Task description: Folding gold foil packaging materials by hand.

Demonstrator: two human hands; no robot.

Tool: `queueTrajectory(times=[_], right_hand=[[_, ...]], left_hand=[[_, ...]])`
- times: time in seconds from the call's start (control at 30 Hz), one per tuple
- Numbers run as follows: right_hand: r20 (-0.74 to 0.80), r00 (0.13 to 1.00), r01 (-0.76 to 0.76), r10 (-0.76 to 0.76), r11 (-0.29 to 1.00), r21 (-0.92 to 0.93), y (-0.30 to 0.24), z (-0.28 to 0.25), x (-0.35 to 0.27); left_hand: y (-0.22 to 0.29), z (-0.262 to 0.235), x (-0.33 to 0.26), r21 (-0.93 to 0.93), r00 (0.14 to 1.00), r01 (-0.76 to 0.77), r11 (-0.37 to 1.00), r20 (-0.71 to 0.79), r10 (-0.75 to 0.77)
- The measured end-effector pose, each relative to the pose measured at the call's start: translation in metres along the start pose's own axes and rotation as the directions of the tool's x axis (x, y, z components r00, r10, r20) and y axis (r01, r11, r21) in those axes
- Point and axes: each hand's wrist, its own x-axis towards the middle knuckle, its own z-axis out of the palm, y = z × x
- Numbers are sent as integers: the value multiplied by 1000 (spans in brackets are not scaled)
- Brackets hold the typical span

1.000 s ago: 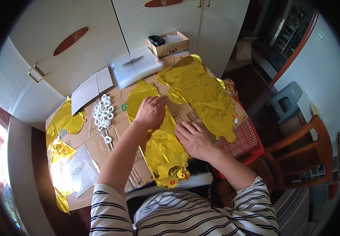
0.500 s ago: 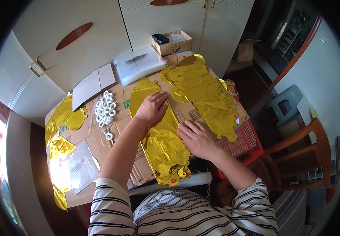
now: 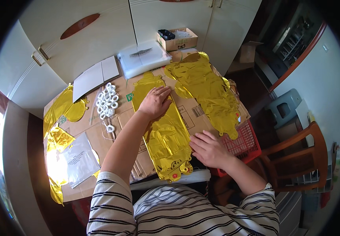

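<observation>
A long folded gold foil balloon (image 3: pixel 165 138) lies in front of me, its near end reaching the table's front edge. My left hand (image 3: pixel 154 104) rests flat on its upper part with the fingers stretched out. At the balloon's right edge, lower down, is my right hand (image 3: pixel 210 150), palm down with extended fingers; its fingertips touch or nearly touch the foil. To the right, a stack of flattened gold foil balloons (image 3: pixel 203 84) is spread out. Small white ribbon rolls (image 3: pixel 108 100) are heaped to the left.
Cardboard (image 3: pixel 132 135) covers the table. Clear plastic bags (image 3: pixel 144 61), a grey board (image 3: pixel 95 78) and an open carton (image 3: pixel 179 40) stand along the back. More gold foil (image 3: pixel 65 110) and a clear bag (image 3: pixel 79 163) lie left. A red basket (image 3: pixel 242 145) and wooden chair (image 3: pixel 315 153) are right.
My right hand has slid toward me and to the right along the balloon's edge. My left hand stays on the upper part. The whole view has shifted slightly.
</observation>
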Motion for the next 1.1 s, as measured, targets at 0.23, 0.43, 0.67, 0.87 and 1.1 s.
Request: queueTrajectory(times=[0.23,0.43,0.67,0.87,1.1], right_hand=[[-131,976,-156,173,979,133,16,14,52],[98,949,-292,300,952,-88,7,46,78],[181,950,-240,255,966,-101,1,43,57],[196,955,-204,221,973,-103,-3,34,42],[186,959,-196,214,974,-110,-2,34,41]], left_hand=[[5,-3,2,-32,1000,25,999,-3,-26],[2,-1,1,-30,1000,-6,1000,-17,6],[0,-2,1,-34,1000,-1,999,4,2],[-2,-4,1,-78,1000,-5,997,-3,5],[0,-18,8,-324,978,206,923,101,-183]])
